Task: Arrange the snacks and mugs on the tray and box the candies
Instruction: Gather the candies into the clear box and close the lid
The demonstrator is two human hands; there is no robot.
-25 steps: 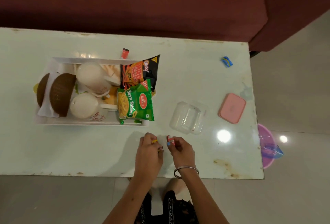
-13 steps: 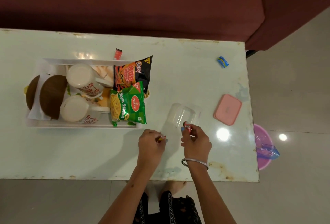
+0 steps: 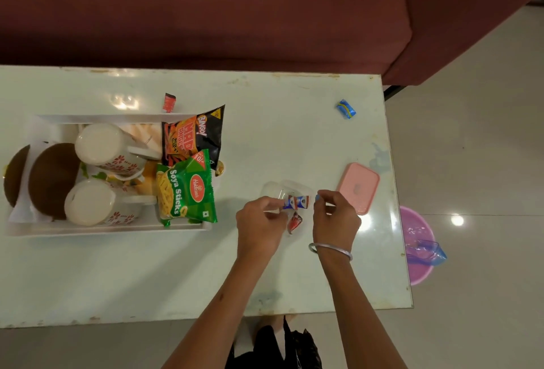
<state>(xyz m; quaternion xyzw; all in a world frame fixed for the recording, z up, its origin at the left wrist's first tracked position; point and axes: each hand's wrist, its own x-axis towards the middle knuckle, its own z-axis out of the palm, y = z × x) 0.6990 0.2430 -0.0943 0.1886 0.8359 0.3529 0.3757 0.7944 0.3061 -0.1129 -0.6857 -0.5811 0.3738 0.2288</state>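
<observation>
Left hand (image 3: 260, 223) and right hand (image 3: 335, 217) pinch a blue-and-red candy strip (image 3: 296, 202) over the clear box (image 3: 275, 189); pink lid (image 3: 357, 187) near the table's (image 3: 294, 139) right edge.

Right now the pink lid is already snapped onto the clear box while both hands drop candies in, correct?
Not quite. The head view shows the pink lid lying on the table, right of the clear box, which is open. Both hands, left hand and right hand, are at the box with candies.

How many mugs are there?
2. One mug stands at the back of the white tray, the other mug in front of it. More may hide under the snack packets.
</observation>
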